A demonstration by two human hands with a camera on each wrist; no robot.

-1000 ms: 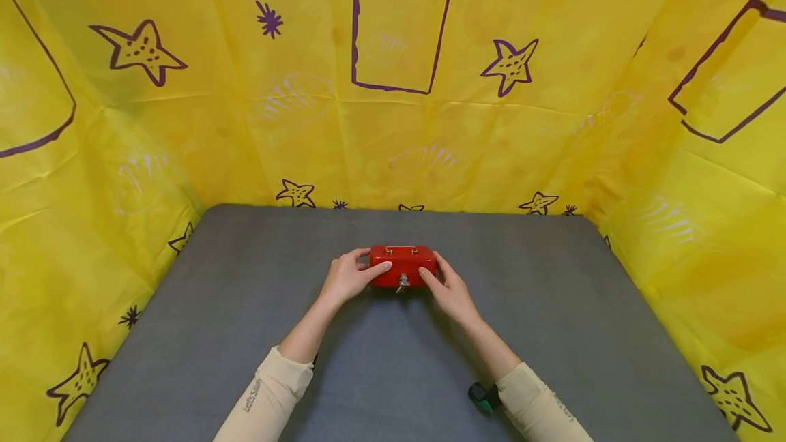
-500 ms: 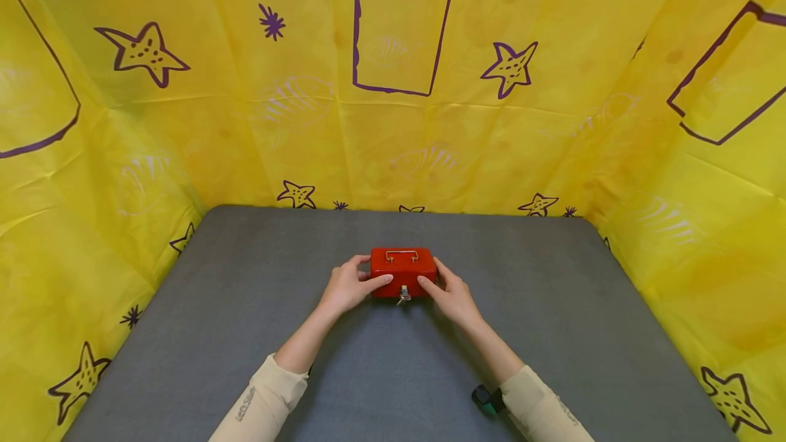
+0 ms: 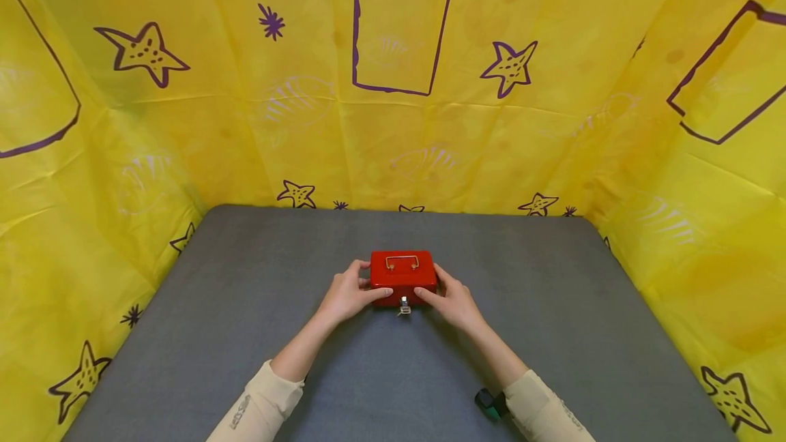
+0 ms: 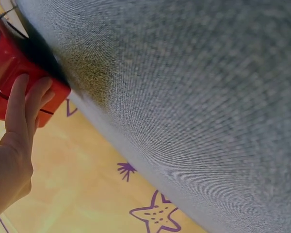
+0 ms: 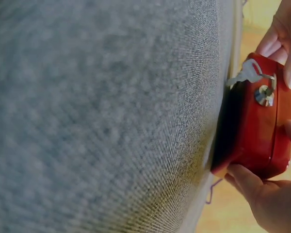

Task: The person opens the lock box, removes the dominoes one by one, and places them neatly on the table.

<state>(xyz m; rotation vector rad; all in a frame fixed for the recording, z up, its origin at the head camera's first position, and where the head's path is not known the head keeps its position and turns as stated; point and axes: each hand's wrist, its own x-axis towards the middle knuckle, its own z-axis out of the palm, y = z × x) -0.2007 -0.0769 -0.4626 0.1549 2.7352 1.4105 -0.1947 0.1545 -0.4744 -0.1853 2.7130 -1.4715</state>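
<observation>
A small red cash box (image 3: 400,278) with a folding wire handle on its lid sits between my two hands, close over the grey table. My left hand (image 3: 348,294) grips its left end, thumb along the front and fingers on the side. At the opposite end my right hand (image 3: 453,300) grips it the same way. The lock (image 5: 264,95) faces me, and keys (image 5: 247,73) hang from it. In the left wrist view, fingers (image 4: 19,109) lie along the end of the box. The lid is down, so the inside is hidden.
The grey cloth-covered table (image 3: 393,374) spreads around the box. Yellow cloth (image 3: 245,142) with purple starfish drawings hangs along the back and both sides. A dark band (image 3: 491,404) is on the right wrist near the sleeve.
Both hands have brought the cash box a little toward me and lower in the head view. Its lid now shows more fully from above. The grip is the same.
</observation>
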